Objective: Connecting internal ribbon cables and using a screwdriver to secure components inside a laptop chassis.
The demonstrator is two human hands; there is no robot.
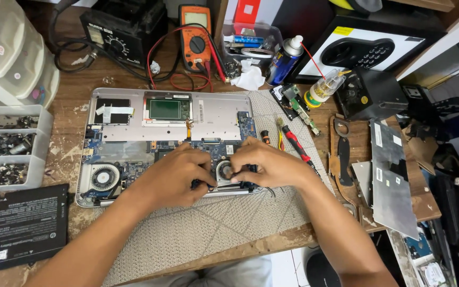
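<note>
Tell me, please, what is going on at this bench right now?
A person has an opened laptop on a grey mat. Both hands work at its near edge: the left hand and right hand flank a small round fan. A red-handled screwdriver lies beside it, and a black battery lies apart.

An opened laptop (160, 143) lay on a mat (213, 223) at the middle of the workbench (75, 106), both hands on its near right corner: the left hand (173, 178) beside the right hand (266, 165), a fan (224, 170) between them. A battery (19, 223) sat at the near left edge, a parts tray (11, 146) behind it. A screwdriver (296, 146) lay right of the laptop; a multimeter (196, 37) and spray can (284, 59) stood behind.
</note>
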